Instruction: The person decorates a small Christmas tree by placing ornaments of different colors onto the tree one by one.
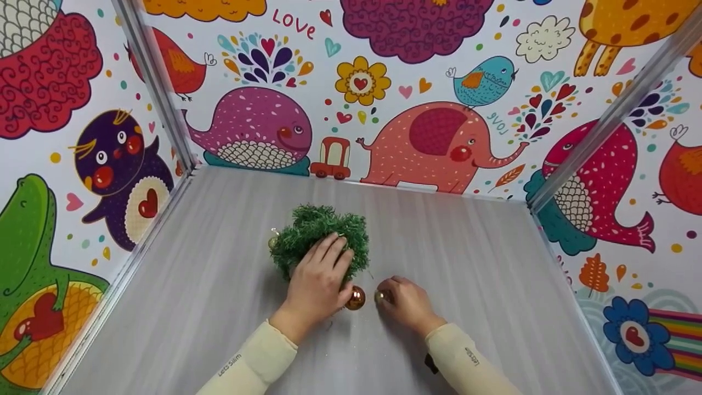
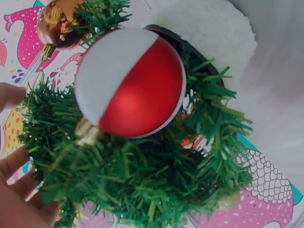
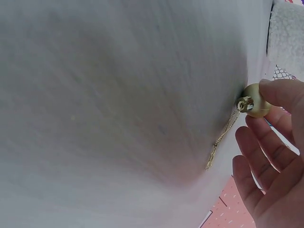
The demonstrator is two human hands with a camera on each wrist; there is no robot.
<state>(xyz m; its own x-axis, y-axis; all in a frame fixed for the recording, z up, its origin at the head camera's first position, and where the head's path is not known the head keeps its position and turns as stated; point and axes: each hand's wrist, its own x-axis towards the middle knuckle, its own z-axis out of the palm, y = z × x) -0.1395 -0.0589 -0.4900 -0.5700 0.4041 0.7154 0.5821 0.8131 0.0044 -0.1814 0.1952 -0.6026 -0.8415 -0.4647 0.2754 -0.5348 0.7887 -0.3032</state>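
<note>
A small green artificial Christmas tree [image 1: 307, 230] stands in the middle of the table, with my left hand [image 1: 321, 280] over it. In the left wrist view, the thumb and fingers [image 2: 14, 164] hold its branches from one side. A red-and-white bauble [image 2: 130, 83] hangs among the needles, and a shiny copper bauble [image 1: 355, 298] sits by the left thumb. Just right of it, my right hand [image 1: 408, 304] pinches a small gold bauble [image 3: 256, 100] between thumb and forefinger. The bauble's gold cord [image 3: 221, 140] dangles loose; the other fingers are spread.
Another gold bauble [image 1: 273, 241] is at the tree's left side. The tree's base [image 2: 213, 35] is white and fluffy with a dark rim. Printed cartoon panels [image 1: 340, 126] enclose the grey table [image 1: 439, 236] at the back and sides.
</note>
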